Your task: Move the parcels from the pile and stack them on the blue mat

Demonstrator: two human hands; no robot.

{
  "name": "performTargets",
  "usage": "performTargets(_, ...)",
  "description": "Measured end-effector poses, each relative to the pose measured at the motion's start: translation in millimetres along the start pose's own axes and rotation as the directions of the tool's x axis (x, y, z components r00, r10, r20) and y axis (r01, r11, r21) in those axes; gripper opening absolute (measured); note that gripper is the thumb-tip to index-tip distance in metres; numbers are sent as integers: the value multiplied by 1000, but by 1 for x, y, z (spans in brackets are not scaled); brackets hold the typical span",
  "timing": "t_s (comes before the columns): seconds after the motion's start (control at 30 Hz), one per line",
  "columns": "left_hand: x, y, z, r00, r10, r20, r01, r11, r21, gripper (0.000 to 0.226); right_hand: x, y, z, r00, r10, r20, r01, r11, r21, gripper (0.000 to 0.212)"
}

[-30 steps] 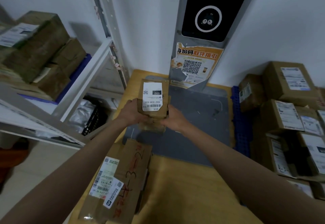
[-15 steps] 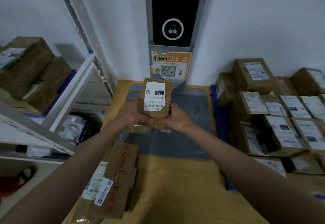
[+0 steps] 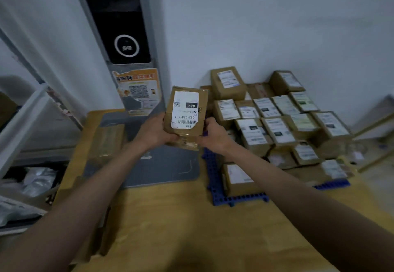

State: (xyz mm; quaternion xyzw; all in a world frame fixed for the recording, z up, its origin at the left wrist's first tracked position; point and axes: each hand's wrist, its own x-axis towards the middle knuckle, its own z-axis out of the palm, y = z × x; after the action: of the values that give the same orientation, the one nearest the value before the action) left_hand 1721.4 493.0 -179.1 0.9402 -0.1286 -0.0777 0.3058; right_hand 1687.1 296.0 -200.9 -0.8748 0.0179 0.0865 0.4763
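Observation:
A small brown parcel (image 3: 186, 111) with a white label reading 032 is held up in the air, tilted toward me. My left hand (image 3: 154, 132) grips its left side and my right hand (image 3: 213, 133) grips its right side. A second small parcel seems to sit under it, between my hands. To the right lies the blue mat (image 3: 215, 186), with several labelled brown parcels (image 3: 277, 126) stacked on it against the wall. Another parcel (image 3: 106, 141) lies blurred at the left on the wooden table (image 3: 181, 229).
A grey scanner pad (image 3: 162, 169) lies on the table under my hands, below a tall kiosk (image 3: 119, 26) with an orange QR poster. White metal shelving (image 3: 25, 118) stands at the left. More flat parcels sit at the table's near left edge.
My view has swung to the right, and both hands have carried the parcel rightward from over the grey pad toward the blue mat's edge. The grip is unchanged.

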Motion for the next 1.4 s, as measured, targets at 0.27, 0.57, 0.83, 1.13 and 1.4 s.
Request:
performTargets(0.27, 7, 108, 40, 981, 191, 46, -190, 982, -19, 59, -58, 35, -101, 986, 19, -165, -25, 999, -31, 67)
performTargets(0.57, 23, 187, 69, 901, 417, 116, -417, 909, -28, 54, -110, 56, -171, 936, 103, -336, -149, 982, -113, 51)
performTargets(0.83, 30, 224, 99, 854, 498, 154, -490, 867, -86, 37, -129, 74, -210, 899, 196, -391, -270, 952, -146, 51)
performTargets(1.13, 47, 287, 152, 849, 486, 209, -500, 866, 17, 59, -140, 138, -270, 895, 214, -392, -287, 948, -137, 40)
performTargets(1.4, 74, 366, 237, 906, 381, 187, -395, 918, 43, 61, -134, 225, -362, 934, 156, -322, -218, 961, -167, 47)
